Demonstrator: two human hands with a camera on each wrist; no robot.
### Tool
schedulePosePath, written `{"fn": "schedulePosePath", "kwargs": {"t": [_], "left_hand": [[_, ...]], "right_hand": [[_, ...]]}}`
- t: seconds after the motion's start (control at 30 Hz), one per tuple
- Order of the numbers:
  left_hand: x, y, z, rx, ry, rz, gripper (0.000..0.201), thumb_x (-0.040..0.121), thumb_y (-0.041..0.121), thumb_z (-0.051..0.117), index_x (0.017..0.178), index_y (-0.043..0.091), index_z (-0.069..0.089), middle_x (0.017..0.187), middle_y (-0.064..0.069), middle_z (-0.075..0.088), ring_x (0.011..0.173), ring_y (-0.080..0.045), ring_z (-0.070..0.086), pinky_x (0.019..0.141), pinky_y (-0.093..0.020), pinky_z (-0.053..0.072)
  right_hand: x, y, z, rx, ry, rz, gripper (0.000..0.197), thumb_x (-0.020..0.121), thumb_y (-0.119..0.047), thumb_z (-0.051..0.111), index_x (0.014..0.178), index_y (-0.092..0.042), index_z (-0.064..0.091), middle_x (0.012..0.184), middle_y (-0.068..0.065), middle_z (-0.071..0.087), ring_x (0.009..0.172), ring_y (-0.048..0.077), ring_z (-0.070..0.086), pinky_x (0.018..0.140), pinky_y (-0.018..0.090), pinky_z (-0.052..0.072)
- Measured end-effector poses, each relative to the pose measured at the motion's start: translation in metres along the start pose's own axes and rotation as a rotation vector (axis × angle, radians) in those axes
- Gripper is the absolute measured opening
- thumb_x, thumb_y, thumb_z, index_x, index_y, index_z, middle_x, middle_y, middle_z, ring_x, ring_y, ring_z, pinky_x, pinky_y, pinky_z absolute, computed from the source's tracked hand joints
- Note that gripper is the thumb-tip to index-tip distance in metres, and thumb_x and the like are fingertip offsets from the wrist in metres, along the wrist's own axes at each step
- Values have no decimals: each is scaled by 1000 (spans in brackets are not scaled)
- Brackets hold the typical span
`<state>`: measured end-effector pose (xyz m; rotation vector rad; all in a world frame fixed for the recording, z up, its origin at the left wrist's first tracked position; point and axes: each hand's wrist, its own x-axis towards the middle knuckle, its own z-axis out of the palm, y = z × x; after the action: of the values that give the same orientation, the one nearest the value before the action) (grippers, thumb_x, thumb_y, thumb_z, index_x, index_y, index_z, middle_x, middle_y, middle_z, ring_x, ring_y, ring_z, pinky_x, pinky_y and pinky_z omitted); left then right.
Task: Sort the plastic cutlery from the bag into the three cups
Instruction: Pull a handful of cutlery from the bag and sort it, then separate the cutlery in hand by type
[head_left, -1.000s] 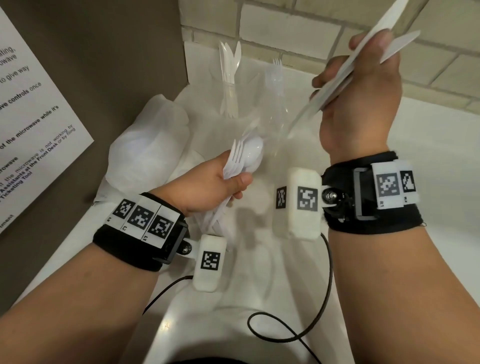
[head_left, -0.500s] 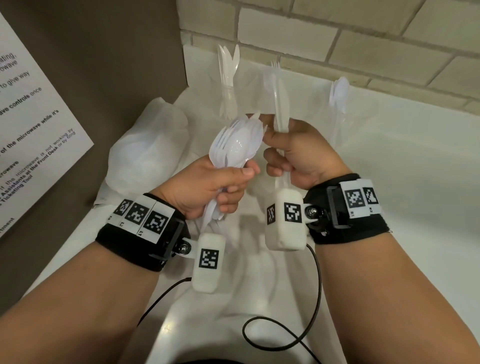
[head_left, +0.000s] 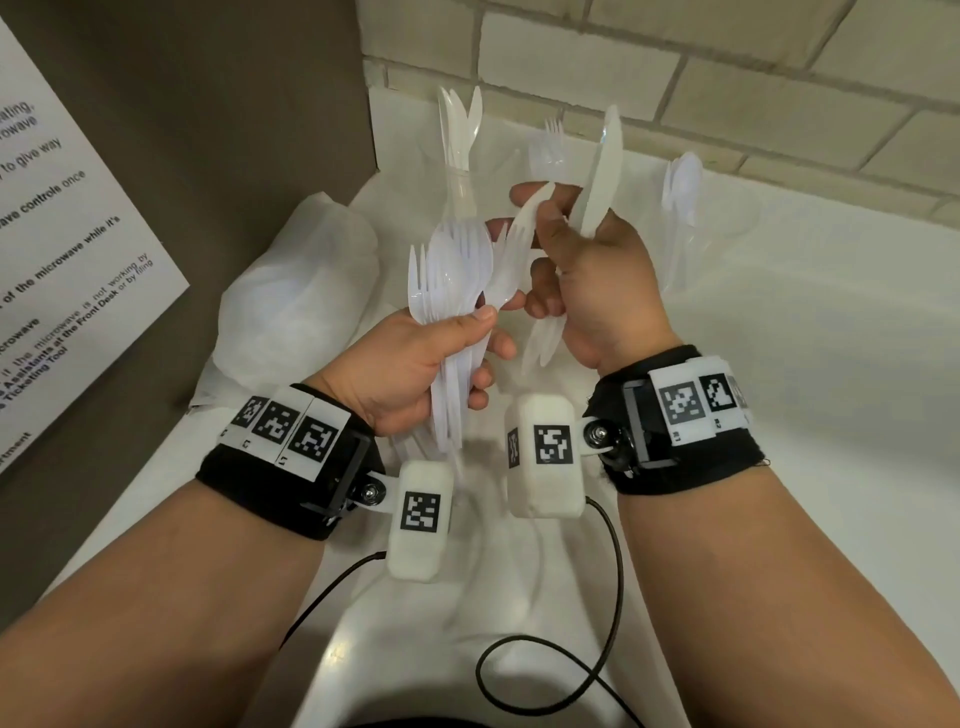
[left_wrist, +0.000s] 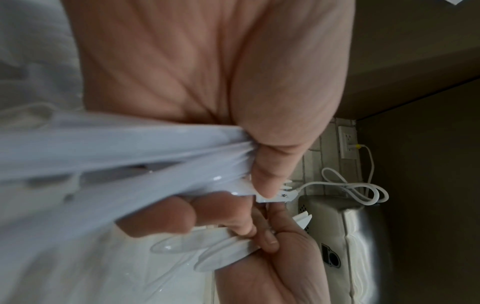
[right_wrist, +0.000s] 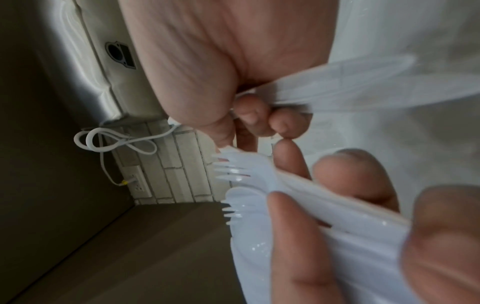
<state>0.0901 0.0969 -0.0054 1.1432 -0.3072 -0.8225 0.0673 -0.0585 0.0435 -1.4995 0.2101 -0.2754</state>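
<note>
The left hand (head_left: 410, 364) has its fingers and thumb curled round a thick bundle of white forks and spoons (head_left: 457, 280), heads pointing up toward 12 o'clock, handles hanging below the palm. Just at its 3 o'clock, the right hand (head_left: 597, 291) has its fingers clenched on several pieces: a knife (head_left: 602, 176) standing up toward 12 o'clock, and a fork (head_left: 522, 223) pinched between thumb and forefinger, its head tilted toward the bundle. The two hands are nearly touching above the white tabletop (head_left: 779, 364). Behind them three clear cups stand along the brick wall: knives in the cup (head_left: 460, 182) at 11 o'clock, forks (head_left: 553, 150) at 12, spoons (head_left: 681, 187) at 1 o'clock. The crumpled plastic bag (head_left: 296, 291) lies at 9 o'clock of the hands.
</note>
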Motion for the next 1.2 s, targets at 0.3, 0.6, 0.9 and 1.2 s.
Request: {"fn": "schedulePosePath", "kwargs": {"t": [0.3, 0.6, 0.9, 1.2], "left_hand": [[-1, -1, -5, 14, 63, -34, 23, 88, 26, 59, 109, 19, 66, 82, -5, 61, 53, -14, 43, 53, -28, 39], [-4, 13, -16, 29, 328, -72, 20, 95, 23, 56, 109, 9, 59, 63, -1, 48, 48, -11, 39, 45, -24, 36], [1, 23, -37, -43, 501, -44, 13, 94, 23, 58, 94, 9, 57, 60, -1, 46, 46, -11, 40, 43, -25, 37], [6, 23, -57, -65, 551, 8, 14, 93, 22, 59, 88, 10, 56, 60, -1, 48, 50, -12, 45, 51, -29, 43]], "right_hand": [[10, 1, -2, 46, 18, 84, 21, 102, -19, 44, 94, -11, 62, 71, 2, 67, 37, 12, 35, 45, 26, 36], [62, -39, -2, 8, 224, -122, 23, 103, -29, 35, 93, -20, 53, 74, -1, 69, 70, 15, 59, 66, 32, 46], [141, -45, 50, -5, 248, -429, 15, 102, -20, 38, 98, -13, 51, 71, -1, 48, 61, 16, 47, 58, 25, 48], [205, 13, 73, -107, 159, -132, 18, 96, -26, 56, 110, -17, 48, 87, -5, 56, 67, 6, 60, 73, 27, 53]]}}
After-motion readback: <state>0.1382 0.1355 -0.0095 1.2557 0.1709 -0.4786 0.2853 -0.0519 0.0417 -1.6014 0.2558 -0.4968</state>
